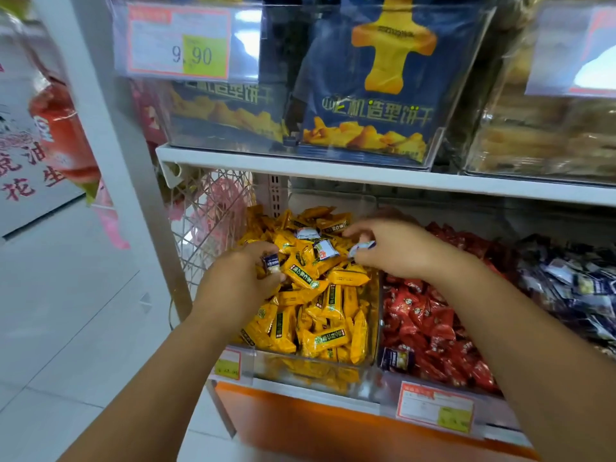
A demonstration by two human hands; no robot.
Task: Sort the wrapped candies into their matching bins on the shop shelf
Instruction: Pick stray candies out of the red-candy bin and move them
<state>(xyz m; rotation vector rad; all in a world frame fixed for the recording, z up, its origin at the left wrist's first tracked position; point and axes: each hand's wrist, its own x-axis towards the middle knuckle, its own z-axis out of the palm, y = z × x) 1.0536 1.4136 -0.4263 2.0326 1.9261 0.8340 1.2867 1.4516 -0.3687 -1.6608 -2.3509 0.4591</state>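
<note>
1. Left hand (246,271) grips a blue candy (271,263), right hand (400,248) pinches a white candy (363,246), over the yellow bin (300,371).
2. I judge sorting unfinished: white strays (325,250) lie there; a blue stray (396,360) sits in the red bin (390,381).

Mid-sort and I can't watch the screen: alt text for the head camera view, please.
Both hands are over the clear bin of yellow candies: the left hand grips a dark blue candy, the right hand pinches a pale candy. Two more pale candies lie on the yellow pile; red candies and dark blue candies fill bins to the right.
</note>
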